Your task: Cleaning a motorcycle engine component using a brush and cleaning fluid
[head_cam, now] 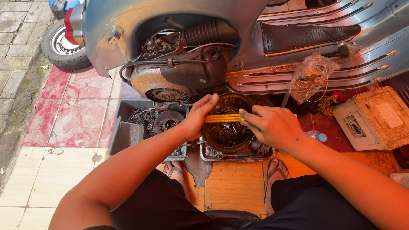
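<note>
Left hand (199,114) and right hand (272,125) both grasping yellow-handled tool (223,118), held across round engine housing (228,136), beside grey parts bin (128,127).

Both forearms bare from the elbow down, no sleeves in frame. Left hand (199,116) and right hand (271,124) ungloved; no watch, ring or wristband visible. Fingertips look smudged with dark grime. Black shorts (170,208) cover both thighs, plain fabric, no visible print. Feet in flip-flop sandals: left sandal (175,171) has grey straps, right sandal (276,173) has dark straps. Toes exposed. Upper body out of view.
</note>
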